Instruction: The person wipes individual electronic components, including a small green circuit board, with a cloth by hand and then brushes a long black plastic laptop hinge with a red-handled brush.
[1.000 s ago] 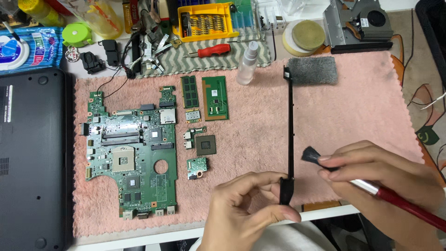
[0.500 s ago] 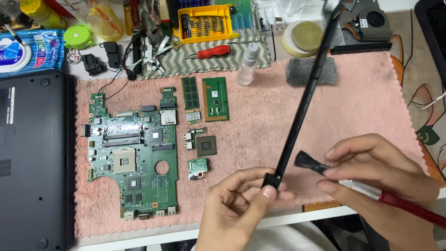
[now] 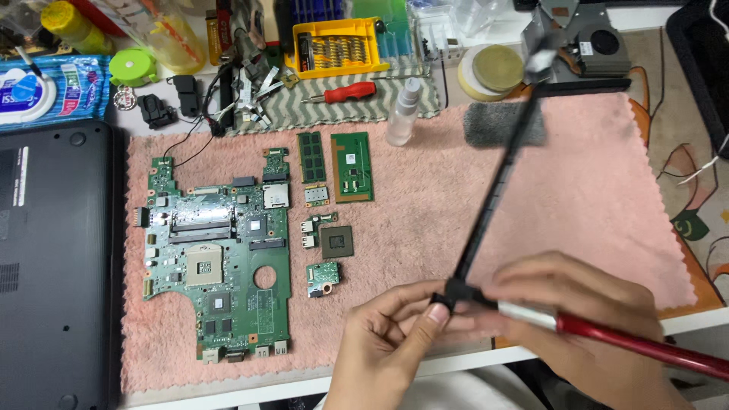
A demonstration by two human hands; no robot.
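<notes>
left hand (image 3: 395, 342) pinching black plastic strip (image 3: 493, 190) at its lower end, right hand (image 3: 577, 319) gripping red-handled brush (image 3: 630, 345) against it, above pink towel (image 3: 592, 197)

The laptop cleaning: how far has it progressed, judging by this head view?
Done: motherboard and small boards lie removed on the pink towel. In hand: left hand holds a long black strip; right hand brushes its lower end with a red-handled brush. Left: nothing reassembled.

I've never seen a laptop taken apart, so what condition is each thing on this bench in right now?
Left hand: pinching the lower end of the black strip.
Right hand: holding the red-handled brush.
Long black plastic strip: lifted, tilted up and away.
Red-handled brush: head against the strip's lower end.
Motherboard: bare, flat on the pink towel.
Laptop base: lying at the left.
Red screwdriver: lying unused.
</notes>
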